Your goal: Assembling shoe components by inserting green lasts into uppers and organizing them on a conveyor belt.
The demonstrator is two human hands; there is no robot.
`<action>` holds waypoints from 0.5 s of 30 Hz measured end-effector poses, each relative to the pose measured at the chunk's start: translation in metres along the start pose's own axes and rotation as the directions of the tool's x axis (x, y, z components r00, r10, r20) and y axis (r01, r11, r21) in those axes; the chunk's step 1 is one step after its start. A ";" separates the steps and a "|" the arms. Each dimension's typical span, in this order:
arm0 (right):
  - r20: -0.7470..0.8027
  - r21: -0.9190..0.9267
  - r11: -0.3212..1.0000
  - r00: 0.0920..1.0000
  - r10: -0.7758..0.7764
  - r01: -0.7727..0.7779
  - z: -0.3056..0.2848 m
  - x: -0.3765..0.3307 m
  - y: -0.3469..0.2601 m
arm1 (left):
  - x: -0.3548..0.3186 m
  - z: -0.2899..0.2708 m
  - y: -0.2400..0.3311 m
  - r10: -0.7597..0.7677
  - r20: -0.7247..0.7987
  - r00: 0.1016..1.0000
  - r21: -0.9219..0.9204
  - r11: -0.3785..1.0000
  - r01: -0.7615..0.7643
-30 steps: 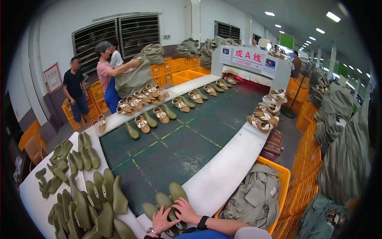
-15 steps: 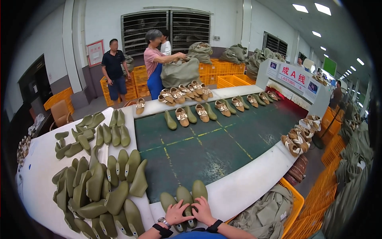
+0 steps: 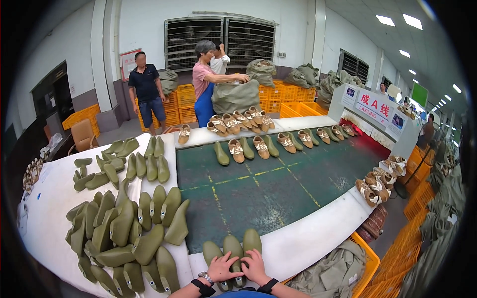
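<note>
Three olive-green shoe lasts (image 3: pixel 251 240) stand side by side at the near edge of the green belt, toes pointing away from me. My left hand (image 3: pixel 223 268) lies over the left and middle lasts, its fingers apart and its thumb pointing right. Touching the right-hand last, my right hand (image 3: pixel 255 268) has spread fingers, with its thumb close to the left thumb. Neither hand is visibly wrapped around a last. The hands cover much of the lasts' near ends. To the left, a heap of green lasts (image 3: pixel 121 224) covers part of a white table (image 3: pixel 54 226).
Along the belt's (image 3: pixel 238 198) far side runs a row of brown-and-white shoes (image 3: pixel 261 147) and lasts; more shoes (image 3: pixel 378 185) sit at right. An orange crate (image 3: pixel 366 258) holding grey-green cloth stands beside me at right. Across the belt, a person in pink (image 3: pixel 203 77) handles a large sack (image 3: pixel 236 95).
The whole view has shifted slightly right and down. My hands stay on the same lasts, nearly still. Behind the person in pink, a person in white has raised an arm to their head.
</note>
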State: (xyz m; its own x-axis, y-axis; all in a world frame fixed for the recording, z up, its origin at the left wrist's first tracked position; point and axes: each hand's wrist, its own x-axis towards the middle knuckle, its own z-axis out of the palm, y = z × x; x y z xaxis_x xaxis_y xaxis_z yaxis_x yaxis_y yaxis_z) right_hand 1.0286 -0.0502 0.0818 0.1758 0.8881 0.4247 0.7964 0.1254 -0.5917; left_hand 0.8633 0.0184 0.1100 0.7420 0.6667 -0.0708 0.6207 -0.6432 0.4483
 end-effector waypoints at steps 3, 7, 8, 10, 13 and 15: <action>0.004 0.000 1.000 1.000 0.008 -0.008 0.001 0.002 -0.001 | 0.001 0.000 -0.002 -0.007 -0.001 1.000 -0.006 1.000 0.007; -0.013 -0.005 1.000 1.000 -0.012 0.012 0.005 0.001 0.000 | 0.001 0.002 -0.007 0.009 0.003 1.000 0.002 1.000 -0.009; -0.024 0.004 1.000 1.000 -0.018 0.018 0.006 0.000 0.001 | 0.000 0.003 -0.009 0.028 -0.013 1.000 0.007 1.000 -0.028; -0.033 0.009 0.999 0.999 -0.036 0.036 0.012 -0.008 0.003 | 0.002 0.005 -0.010 0.010 0.017 1.000 0.038 0.999 -0.011; -0.027 -0.009 0.999 0.999 -0.037 0.037 0.015 -0.003 0.006 | -0.004 0.013 -0.014 0.046 -0.035 0.998 0.044 0.998 -0.045; -0.023 0.004 1.000 1.000 -0.010 0.011 0.015 0.000 0.003 | -0.001 0.004 -0.013 0.014 -0.023 1.000 0.028 1.000 -0.013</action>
State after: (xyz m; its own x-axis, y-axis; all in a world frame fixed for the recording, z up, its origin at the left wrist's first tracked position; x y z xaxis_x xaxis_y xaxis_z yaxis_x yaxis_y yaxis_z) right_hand 1.0218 -0.0431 0.0696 0.1808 0.8762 0.4466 0.7958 0.1365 -0.5899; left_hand 0.8556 0.0243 0.1006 0.7446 0.6661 -0.0441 0.6177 -0.6624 0.4238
